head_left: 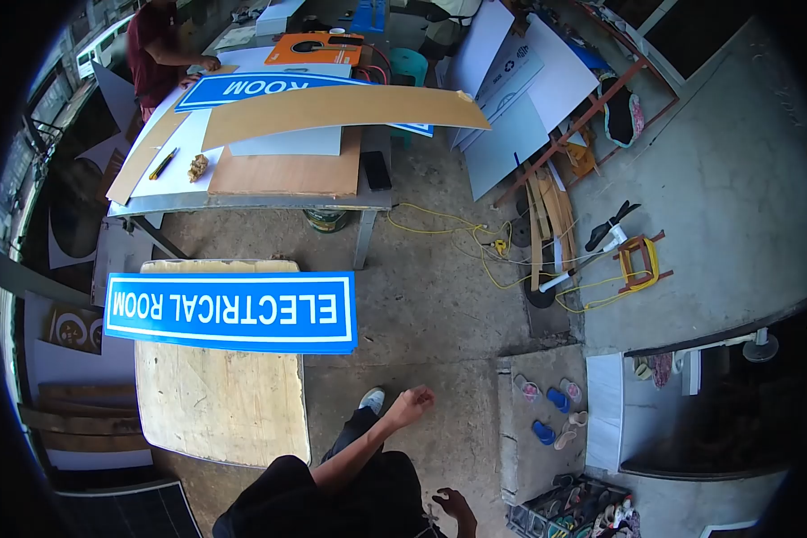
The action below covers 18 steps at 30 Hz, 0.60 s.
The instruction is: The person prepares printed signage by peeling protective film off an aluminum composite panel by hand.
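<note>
Across far end of pale tabletop [224, 403], blue sign [233, 312] is laid, lettering inverted. Left hand [410, 405] is held half-curled, apparently empty, apart from it; right hand [457, 507], part-bent, is shadowed, hold cannot be told. Second sign [242, 87] is partly hidden by brown strip [350, 109].

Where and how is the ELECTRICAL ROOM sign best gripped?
The blue sign is probably best taken by its right end, coming from the open floor: that flat end juts past the wooden tabletop, so the left hand could pinch it top and bottom.
</note>
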### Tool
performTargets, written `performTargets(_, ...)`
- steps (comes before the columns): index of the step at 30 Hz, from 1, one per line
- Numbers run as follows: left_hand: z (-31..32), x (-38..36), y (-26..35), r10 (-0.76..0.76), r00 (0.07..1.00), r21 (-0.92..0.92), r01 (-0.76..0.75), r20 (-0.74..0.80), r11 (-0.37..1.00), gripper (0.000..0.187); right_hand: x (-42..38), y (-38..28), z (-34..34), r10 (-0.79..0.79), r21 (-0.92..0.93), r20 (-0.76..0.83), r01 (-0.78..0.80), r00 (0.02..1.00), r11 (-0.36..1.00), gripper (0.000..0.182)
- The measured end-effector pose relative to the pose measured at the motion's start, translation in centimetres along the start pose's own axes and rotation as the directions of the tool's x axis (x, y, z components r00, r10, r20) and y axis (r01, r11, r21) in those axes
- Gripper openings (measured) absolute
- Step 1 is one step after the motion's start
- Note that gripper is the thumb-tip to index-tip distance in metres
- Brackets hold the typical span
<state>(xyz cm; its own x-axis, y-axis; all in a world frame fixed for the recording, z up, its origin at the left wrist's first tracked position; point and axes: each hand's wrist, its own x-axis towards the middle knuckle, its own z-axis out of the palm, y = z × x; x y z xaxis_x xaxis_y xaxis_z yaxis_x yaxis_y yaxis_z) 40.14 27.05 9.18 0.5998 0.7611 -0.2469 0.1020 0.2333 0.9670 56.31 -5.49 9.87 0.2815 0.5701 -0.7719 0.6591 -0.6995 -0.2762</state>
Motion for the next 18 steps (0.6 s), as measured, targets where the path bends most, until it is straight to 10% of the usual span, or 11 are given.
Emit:
performTargets(5, -5.5, 7.6, 7.3, -0.155, 0.987, -0.482, 0.157, 0.044, 0.862, 0.012, 10.8, 7.1, -7.4, 0.116, 0.241, -0.268, -0.05, 0.956, 0.969, 0.039)
performTargets(7, -9.2, 10.2, 10.6, -0.152, 0.984, -0.516, 0.083, -0.093, 0.853, 0.01, 15.6, 5.8, -9.8, -0.198, 0.039, -0.413, 0.235, 0.889, 0.971, 0.025)
performTargets(8, -11.2, 11.6, 11.8, -0.153, 0.975, -0.531, 0.046, -0.159, 0.846, 0.009, 18.2, 4.8, -12.4, 0.067, 0.219, -0.336, 0.009, 0.939, 0.976, 0.036)
performTargets(12, -18.2, 17.0, 14.4, -0.141, 0.871, -0.503, -0.133, -0.471, 0.854, 0.006, 28.3, 1.7, -17.7, -0.137, 0.421, -0.233, 0.226, 0.963, 0.879, 0.037)
performTargets(18, -22.8, 26.9, 16.4, -0.202, 0.711, -0.498, -0.235, -0.674, 0.835, 0.007, 38.6, -4.1, -29.2, 0.026, 0.23, -0.22, 0.026, 0.975, 0.973, 0.042)
